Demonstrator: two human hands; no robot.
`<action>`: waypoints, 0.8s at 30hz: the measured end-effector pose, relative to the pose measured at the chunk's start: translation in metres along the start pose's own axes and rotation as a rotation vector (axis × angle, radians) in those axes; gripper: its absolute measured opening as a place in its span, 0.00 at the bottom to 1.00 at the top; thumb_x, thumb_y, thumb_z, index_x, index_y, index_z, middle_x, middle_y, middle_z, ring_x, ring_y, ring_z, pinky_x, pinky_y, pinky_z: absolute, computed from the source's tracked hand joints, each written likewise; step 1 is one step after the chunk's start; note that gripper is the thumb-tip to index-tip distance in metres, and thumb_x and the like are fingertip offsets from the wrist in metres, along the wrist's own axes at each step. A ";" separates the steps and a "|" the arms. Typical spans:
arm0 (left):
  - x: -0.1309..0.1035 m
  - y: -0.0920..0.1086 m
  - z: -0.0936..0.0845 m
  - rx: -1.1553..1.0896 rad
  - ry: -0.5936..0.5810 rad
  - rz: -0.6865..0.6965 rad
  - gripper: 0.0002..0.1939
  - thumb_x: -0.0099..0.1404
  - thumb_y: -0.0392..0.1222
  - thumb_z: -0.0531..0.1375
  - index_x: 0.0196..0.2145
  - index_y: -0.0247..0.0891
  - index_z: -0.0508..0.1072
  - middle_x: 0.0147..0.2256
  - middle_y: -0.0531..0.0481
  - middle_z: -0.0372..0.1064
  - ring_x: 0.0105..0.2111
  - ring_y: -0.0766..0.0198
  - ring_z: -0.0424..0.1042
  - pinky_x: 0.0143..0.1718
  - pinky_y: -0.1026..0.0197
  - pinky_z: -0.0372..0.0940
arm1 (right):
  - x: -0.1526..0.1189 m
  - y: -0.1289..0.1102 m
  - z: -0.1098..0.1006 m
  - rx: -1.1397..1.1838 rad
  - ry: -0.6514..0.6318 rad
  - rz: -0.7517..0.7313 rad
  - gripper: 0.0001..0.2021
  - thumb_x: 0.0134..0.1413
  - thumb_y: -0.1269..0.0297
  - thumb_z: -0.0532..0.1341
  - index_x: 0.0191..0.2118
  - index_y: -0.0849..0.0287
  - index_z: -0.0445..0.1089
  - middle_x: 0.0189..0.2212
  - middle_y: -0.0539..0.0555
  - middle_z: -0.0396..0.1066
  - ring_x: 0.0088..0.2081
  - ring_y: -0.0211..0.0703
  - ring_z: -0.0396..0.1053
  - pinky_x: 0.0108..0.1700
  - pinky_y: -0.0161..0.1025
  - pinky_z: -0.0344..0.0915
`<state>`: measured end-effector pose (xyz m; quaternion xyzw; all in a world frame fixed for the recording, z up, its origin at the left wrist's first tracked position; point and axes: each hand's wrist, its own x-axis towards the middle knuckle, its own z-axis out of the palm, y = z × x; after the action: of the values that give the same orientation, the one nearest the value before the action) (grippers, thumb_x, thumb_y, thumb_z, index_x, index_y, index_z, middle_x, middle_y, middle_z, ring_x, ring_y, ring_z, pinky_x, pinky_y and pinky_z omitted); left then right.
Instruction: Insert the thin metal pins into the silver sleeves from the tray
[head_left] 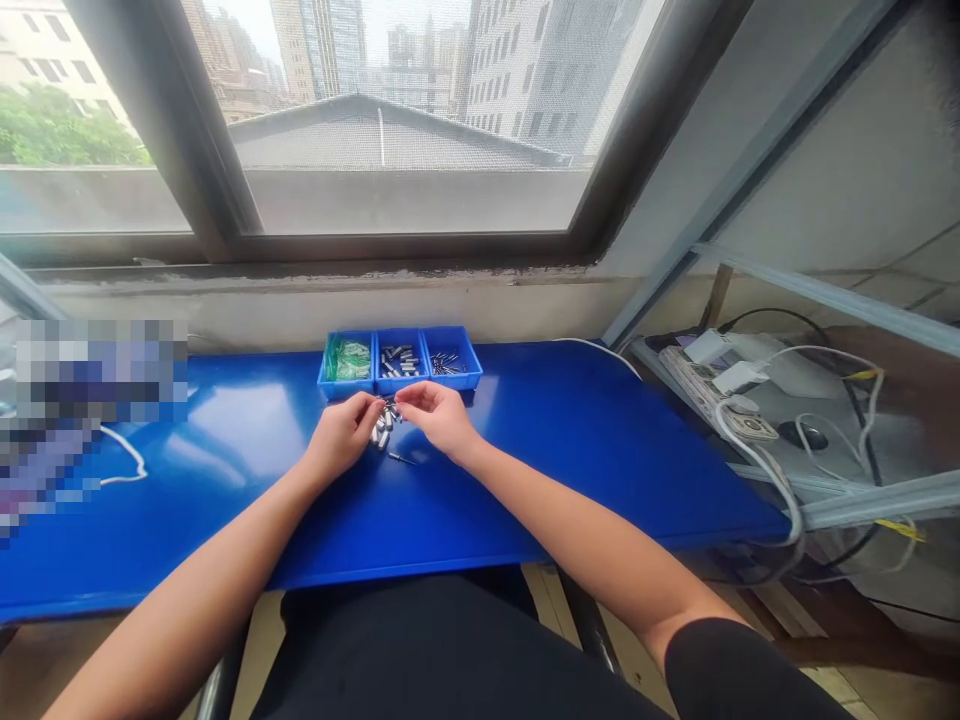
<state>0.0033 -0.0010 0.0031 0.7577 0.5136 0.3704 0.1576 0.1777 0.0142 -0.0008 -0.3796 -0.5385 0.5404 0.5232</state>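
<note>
My left hand (345, 432) and my right hand (437, 420) meet over the blue table (495, 520), their fingertips pinched close together. Whatever small piece lies between the fingers is too small to name. Right under the hands is a loose pile of small silver and dark cylinders (384, 438). A thin dark pin-like part (401, 459) lies apart from it, nearer to me. Just beyond my fingers stands a blue three-compartment bin (469, 381). It holds a green plastic bag (349, 360) on the left, silver cylinders (400, 361) in the middle and thin dark pins (445, 364) on the right.
At the table's left end a blurred-out patch hides some items, with a white cable (139, 462) beside it. To the right, a metal frame (862, 505) borders a lower surface with a power strip (739, 405), chargers and tangled cables. A window sill rises behind the table.
</note>
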 end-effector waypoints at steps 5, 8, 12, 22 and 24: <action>-0.001 0.003 -0.001 -0.046 0.010 -0.015 0.12 0.66 0.48 0.54 0.39 0.38 0.69 0.18 0.59 0.58 0.18 0.70 0.57 0.23 0.67 0.53 | 0.001 -0.002 -0.001 0.014 0.050 -0.013 0.13 0.39 0.59 0.69 0.31 0.60 0.71 0.29 0.52 0.74 0.30 0.38 0.71 0.40 0.41 0.70; -0.001 0.003 0.000 -0.054 0.020 -0.014 0.10 0.66 0.47 0.54 0.39 0.38 0.68 0.17 0.60 0.55 0.18 0.71 0.55 0.23 0.68 0.52 | 0.001 -0.001 -0.002 0.013 0.049 -0.001 0.14 0.38 0.58 0.70 0.31 0.60 0.72 0.29 0.53 0.74 0.30 0.39 0.71 0.40 0.42 0.70; 0.000 0.001 0.000 -0.038 0.018 -0.018 0.10 0.67 0.47 0.53 0.38 0.38 0.68 0.18 0.59 0.57 0.18 0.70 0.55 0.23 0.67 0.52 | 0.001 0.001 -0.002 0.010 0.036 -0.011 0.14 0.39 0.57 0.70 0.31 0.60 0.72 0.29 0.53 0.74 0.30 0.40 0.71 0.40 0.43 0.70; 0.000 0.001 -0.001 -0.064 0.006 -0.036 0.11 0.68 0.47 0.51 0.38 0.38 0.68 0.19 0.58 0.60 0.19 0.69 0.59 0.23 0.67 0.54 | 0.000 0.001 0.000 0.014 0.032 -0.041 0.14 0.38 0.57 0.70 0.31 0.60 0.72 0.31 0.54 0.75 0.33 0.42 0.73 0.42 0.44 0.71; -0.001 0.002 -0.001 -0.073 0.001 -0.028 0.11 0.67 0.47 0.53 0.41 0.38 0.67 0.18 0.60 0.57 0.18 0.70 0.56 0.23 0.67 0.53 | 0.001 0.001 0.000 0.014 0.036 -0.040 0.15 0.38 0.57 0.70 0.31 0.60 0.72 0.30 0.54 0.75 0.32 0.41 0.73 0.42 0.44 0.71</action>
<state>0.0037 -0.0028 0.0053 0.7439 0.5105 0.3871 0.1900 0.1772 0.0148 -0.0018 -0.3750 -0.5327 0.5267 0.5461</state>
